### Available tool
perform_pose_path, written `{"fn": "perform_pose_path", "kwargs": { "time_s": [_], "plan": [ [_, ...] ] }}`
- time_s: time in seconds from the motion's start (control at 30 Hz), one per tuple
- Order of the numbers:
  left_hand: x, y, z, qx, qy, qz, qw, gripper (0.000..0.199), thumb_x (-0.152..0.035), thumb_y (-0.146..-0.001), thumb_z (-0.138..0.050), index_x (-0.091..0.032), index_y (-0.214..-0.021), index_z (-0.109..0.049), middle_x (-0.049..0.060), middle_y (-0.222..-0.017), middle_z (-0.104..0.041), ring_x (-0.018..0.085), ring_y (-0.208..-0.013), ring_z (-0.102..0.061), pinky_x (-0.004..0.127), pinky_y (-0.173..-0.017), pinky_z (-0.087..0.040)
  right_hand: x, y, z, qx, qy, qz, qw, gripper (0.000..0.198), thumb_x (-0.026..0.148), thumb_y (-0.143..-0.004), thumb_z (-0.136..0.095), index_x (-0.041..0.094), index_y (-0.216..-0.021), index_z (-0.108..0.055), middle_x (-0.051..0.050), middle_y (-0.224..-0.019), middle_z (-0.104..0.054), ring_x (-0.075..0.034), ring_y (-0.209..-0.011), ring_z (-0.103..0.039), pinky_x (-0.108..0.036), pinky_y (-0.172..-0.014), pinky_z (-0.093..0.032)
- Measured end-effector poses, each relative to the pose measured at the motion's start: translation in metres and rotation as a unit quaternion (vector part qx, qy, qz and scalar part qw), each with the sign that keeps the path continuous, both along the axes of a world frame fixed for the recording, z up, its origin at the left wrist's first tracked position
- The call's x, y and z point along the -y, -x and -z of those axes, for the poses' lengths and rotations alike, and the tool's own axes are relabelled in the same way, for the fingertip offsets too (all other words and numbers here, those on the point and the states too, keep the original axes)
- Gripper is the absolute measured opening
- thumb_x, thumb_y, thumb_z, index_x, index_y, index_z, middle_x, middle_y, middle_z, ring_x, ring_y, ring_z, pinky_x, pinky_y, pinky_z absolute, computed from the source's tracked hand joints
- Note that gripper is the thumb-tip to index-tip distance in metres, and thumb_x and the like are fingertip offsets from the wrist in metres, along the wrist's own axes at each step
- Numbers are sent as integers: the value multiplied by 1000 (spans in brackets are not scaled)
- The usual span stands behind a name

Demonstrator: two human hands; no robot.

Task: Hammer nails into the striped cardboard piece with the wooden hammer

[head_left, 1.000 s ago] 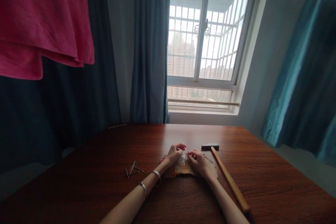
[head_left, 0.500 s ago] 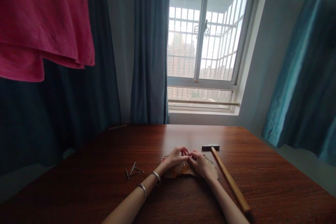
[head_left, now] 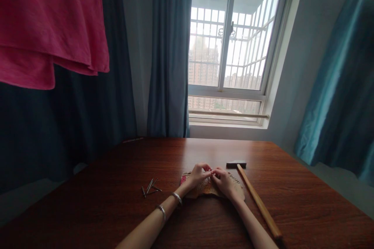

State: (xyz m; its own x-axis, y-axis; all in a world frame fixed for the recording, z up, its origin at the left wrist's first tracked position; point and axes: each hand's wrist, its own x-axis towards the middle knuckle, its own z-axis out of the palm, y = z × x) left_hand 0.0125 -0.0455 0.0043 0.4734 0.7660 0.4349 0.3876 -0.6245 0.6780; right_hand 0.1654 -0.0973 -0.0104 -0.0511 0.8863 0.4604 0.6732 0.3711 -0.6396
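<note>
On the table (head_left: 117,206): wooden slab (head_left: 204,190)
Left hand (head_left: 199,174): fingertips pinched together over slab
Right hand (head_left: 223,181): pinched likewise, touching left
Beside: hammer (head_left: 257,202), nails (head_left: 150,188)

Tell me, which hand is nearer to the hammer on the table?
The right hand. It rests on the wooden piece, just beside the hammer, apart from its handle. The left hand is on the far side of the right hand, nearer the loose nails.
</note>
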Motion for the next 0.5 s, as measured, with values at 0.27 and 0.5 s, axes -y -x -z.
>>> {"fn": "perform_pose_path", "kwargs": {
  "time_s": [0.27, 0.5],
  "plan": [
    [-2, -2, 5, 12, -12, -2, 1000, 26, -39, -72, -60, -14, -73, -65, 2, -72, -63, 12, -67, -55, 20, -63, -41, 0, 1, -1, -6, -3, -1, 1000, 17, 20, -77, -50, 25, -76, -66, 0, -83, -65, -13, -77, -58, -20, -71, -43],
    [-3, -1, 6, 0, -8, 7, 1000, 25, -38, -72, -59, -14, -75, -66, 2, -72, -62, 12, -67, -54, 20, -64, -41, 3, 0, -5, -9, -5, 9, 1000, 19, 21, -76, -50, 25, -78, -69, -1, -82, -67, -14, -75, -60, -21, -69, -44]
  ]
}}
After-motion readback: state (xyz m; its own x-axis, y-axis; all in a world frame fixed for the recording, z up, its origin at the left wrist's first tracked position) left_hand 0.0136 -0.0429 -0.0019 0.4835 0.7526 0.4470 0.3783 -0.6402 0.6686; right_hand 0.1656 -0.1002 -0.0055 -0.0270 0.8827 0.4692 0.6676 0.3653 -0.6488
